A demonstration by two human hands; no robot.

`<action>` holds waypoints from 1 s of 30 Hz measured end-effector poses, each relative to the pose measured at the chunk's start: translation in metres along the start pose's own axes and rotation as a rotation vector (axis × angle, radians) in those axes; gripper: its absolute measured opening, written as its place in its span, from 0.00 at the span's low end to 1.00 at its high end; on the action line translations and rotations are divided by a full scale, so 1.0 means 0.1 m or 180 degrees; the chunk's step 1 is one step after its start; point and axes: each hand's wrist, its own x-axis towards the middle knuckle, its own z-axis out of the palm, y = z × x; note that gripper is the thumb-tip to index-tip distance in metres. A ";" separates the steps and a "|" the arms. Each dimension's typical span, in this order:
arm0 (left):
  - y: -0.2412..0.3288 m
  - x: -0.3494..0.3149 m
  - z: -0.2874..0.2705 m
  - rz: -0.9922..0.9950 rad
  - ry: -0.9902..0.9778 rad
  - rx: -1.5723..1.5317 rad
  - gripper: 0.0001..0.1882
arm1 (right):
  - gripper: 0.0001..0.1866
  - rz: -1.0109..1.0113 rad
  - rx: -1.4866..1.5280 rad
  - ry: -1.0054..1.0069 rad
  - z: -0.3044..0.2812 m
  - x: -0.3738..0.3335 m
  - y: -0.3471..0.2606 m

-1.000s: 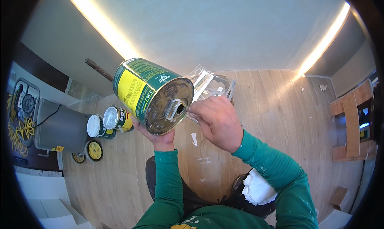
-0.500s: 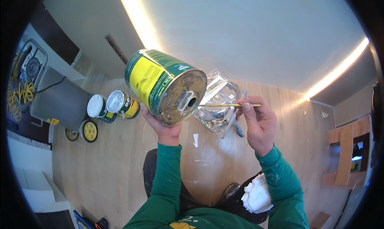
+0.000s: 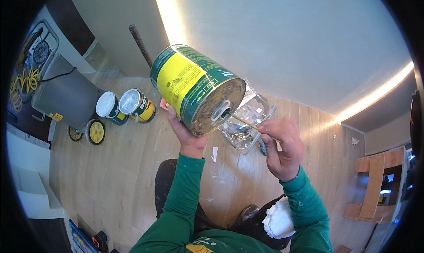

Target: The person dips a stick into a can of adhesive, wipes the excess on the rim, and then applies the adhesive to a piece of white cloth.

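My left hand (image 3: 187, 136) holds a green and yellow metal can (image 3: 194, 83) from below, gripping its side. The can is tilted on its side, its worn end with a small round opening and a wire handle turned toward me. My right hand (image 3: 285, 149) pinches a thin wooden stick (image 3: 244, 121), whose far tip sits at the can's opening; how deep it goes is hidden. Behind the can, on the floor, lies a clear plastic bag or wrap (image 3: 254, 116), with something blue beside it. A crumpled white cloth (image 3: 279, 218) rests on my right thigh.
Two paint buckets (image 3: 139, 106) stand on the wood floor at left, beside a grey wheeled bin (image 3: 66, 91) and a coiled yellow cord (image 3: 28, 80). A dark rod (image 3: 140, 44) leans behind the can. A wooden frame (image 3: 375, 186) stands at right; a lit wall lies ahead.
The can has shifted slightly right and up and turned a little. My right hand has lowered, so the stick now slopes up to the opening instead of lying level.
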 end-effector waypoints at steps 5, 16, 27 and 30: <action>0.00 -0.01 0.00 0.0042 0.0001 0.0108 0.35 | 0.08 -0.0028 0.0024 -0.0065 -0.01 0.00 -0.01; -0.01 -0.02 0.03 -0.0104 -0.0021 -0.0024 0.36 | 0.08 -0.0009 -0.0033 -0.0124 0.02 0.01 -0.02; -0.02 -0.03 0.10 -0.0047 0.0014 -0.0049 0.33 | 0.05 0.0940 0.0864 0.0170 0.03 -0.19 0.09; -0.01 -0.05 0.10 -0.0030 -0.0002 -0.0031 0.34 | 0.05 0.1059 0.0930 0.0167 0.04 -0.19 0.09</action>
